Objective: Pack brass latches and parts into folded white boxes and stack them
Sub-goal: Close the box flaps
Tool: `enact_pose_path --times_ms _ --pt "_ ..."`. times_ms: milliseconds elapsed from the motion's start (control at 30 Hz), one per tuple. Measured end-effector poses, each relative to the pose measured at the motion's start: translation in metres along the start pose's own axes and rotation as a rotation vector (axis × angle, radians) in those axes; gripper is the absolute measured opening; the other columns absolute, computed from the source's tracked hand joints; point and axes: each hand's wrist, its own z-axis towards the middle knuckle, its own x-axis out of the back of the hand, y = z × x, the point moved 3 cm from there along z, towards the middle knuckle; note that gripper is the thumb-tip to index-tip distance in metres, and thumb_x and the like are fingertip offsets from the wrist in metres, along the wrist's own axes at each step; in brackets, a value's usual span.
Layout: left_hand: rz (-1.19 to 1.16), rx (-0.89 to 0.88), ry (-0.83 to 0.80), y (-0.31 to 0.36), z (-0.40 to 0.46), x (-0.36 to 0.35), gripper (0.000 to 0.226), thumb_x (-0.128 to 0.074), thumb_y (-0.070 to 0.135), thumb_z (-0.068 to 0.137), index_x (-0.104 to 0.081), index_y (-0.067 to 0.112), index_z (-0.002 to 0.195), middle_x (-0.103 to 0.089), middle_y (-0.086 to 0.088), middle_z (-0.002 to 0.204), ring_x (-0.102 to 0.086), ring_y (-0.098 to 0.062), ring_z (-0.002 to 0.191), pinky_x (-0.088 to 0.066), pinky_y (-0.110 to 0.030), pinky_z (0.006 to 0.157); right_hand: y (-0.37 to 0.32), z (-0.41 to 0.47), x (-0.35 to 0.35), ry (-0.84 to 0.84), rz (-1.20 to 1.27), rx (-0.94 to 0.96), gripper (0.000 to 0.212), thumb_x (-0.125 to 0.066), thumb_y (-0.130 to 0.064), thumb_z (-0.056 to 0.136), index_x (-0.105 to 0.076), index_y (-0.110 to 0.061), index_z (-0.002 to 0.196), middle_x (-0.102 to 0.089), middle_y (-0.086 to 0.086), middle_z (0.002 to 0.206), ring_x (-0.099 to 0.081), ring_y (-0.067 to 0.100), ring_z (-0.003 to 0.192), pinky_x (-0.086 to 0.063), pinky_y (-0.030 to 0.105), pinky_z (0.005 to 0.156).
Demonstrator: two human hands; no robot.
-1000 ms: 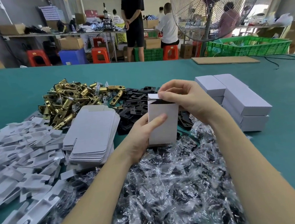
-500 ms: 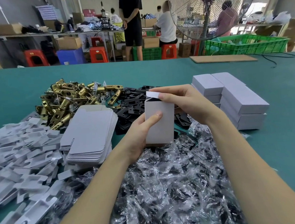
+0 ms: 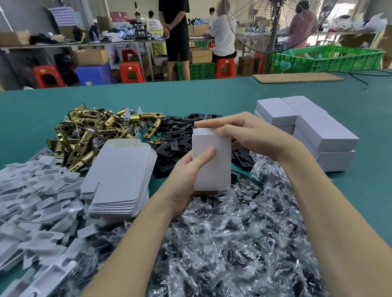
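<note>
Green-topped work table in a busy workshop, pedestal fan and seated workers behind. A small white box stands upright at centre above the heap of clear-bagged parts — left hand wraps its lower side with the thumb pressed on the front face, right hand curls over the top end, fingers bearing on the flap. Outward: flat box blanks stacked just left, brass latches and black plates piled beyond, white card inserts far left, finished boxes stacked right.
</note>
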Motion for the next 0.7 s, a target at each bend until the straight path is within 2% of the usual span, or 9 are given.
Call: enact_pose_path --times_ms 133,233,267,400,467,533,567,633,700 --pt "0.002 -0.001 0.01 0.0 0.001 0.0 0.046 -0.067 0.047 0.087 -0.065 0.021 0.125 -0.074 -0.009 0.116 -0.072 -0.024 0.102 -0.059 -0.046 0.089 -0.002 0.0 -0.001 -0.008 -0.086 0.055 0.031 -0.055 -0.024 0.106 -0.068 -0.031 0.132 -0.068 -0.016 0.13 -0.063 -0.004 0.113 -0.054 0.023 0.089" --pt "-0.012 0.004 0.021 0.0 0.001 0.0 0.038 -0.064 0.043 0.094 -0.065 0.02 0.125 -0.074 -0.009 0.117 -0.072 -0.025 0.103 -0.059 -0.047 0.089 0.002 0.002 -0.002 -0.01 -0.114 0.053 0.032 -0.052 -0.019 0.107 -0.067 -0.029 0.134 -0.067 -0.012 0.133 -0.062 0.025 0.124 -0.049 0.052 0.104" --pt "-0.021 0.006 0.025 0.0 0.001 0.0 0.038 -0.064 0.043 0.094 -0.065 0.02 0.125 -0.074 -0.008 0.115 -0.072 -0.024 0.101 -0.06 -0.045 0.087 0.003 0.003 -0.004 -0.021 -0.134 0.055 0.033 -0.051 -0.018 0.107 -0.067 -0.029 0.134 -0.067 -0.012 0.134 -0.06 0.032 0.125 -0.047 0.054 0.104" --pt "-0.03 0.009 0.033 0.0 0.001 0.001 0.038 -0.063 0.044 0.094 -0.065 0.02 0.124 -0.075 -0.006 0.109 -0.072 -0.02 0.095 -0.061 -0.04 0.08 0.004 0.005 -0.007 -0.039 -0.162 0.051 0.034 -0.051 -0.017 0.107 -0.067 -0.028 0.135 -0.062 -0.022 0.137 -0.053 -0.008 0.128 -0.045 0.021 0.104" --pt "-0.014 0.005 0.036 0.0 0.001 0.001 0.039 -0.064 0.045 0.092 -0.066 0.021 0.122 -0.075 -0.004 0.107 -0.072 -0.019 0.094 -0.061 -0.039 0.078 0.008 0.005 -0.006 -0.023 -0.172 0.044 0.033 -0.052 -0.022 0.107 -0.067 -0.037 0.132 -0.066 -0.012 0.135 -0.06 0.013 0.126 -0.05 0.034 0.103" --pt "-0.005 0.006 0.045 0.0 0.002 0.0 0.039 -0.064 0.046 0.092 -0.067 0.02 0.122 -0.076 -0.003 0.107 -0.072 -0.018 0.093 -0.061 -0.036 0.077 0.011 0.007 -0.008 -0.032 -0.185 0.049 0.032 -0.052 -0.027 0.107 -0.067 -0.045 0.128 -0.07 0.014 0.127 -0.06 0.047 0.112 -0.053 0.049 0.09" --pt "-0.004 0.007 0.049 0.0 0.002 0.001 0.039 -0.064 0.045 0.093 -0.067 0.02 0.122 -0.076 -0.003 0.108 -0.072 -0.018 0.094 -0.061 -0.037 0.077 0.011 0.007 -0.01 -0.037 -0.176 0.053 0.032 -0.052 -0.027 0.107 -0.068 -0.047 0.125 -0.066 0.028 0.123 -0.058 0.055 0.103 -0.053 0.053 0.082" --pt "-0.003 0.007 0.056 0.0 0.003 0.002 0.035 -0.065 0.041 0.094 -0.067 0.02 0.121 -0.076 -0.005 0.11 -0.073 -0.02 0.095 -0.061 -0.041 0.08 0.012 0.006 -0.013 -0.029 -0.126 0.058 0.033 -0.052 -0.024 0.107 -0.07 -0.049 0.12 -0.056 0.042 0.123 -0.054 0.062 0.105 -0.05 0.064 0.086" --pt "-0.006 0.001 0.064 -0.002 0.003 0.002 0.031 -0.069 0.031 0.093 -0.067 0.02 0.121 -0.075 -0.008 0.113 -0.073 -0.025 0.097 -0.061 -0.046 0.08 0.014 0.005 -0.014 -0.001 -0.069 0.054 0.033 -0.053 -0.021 0.107 -0.069 -0.045 0.122 -0.057 0.035 0.131 -0.051 0.055 0.122 -0.048 0.06 0.098"
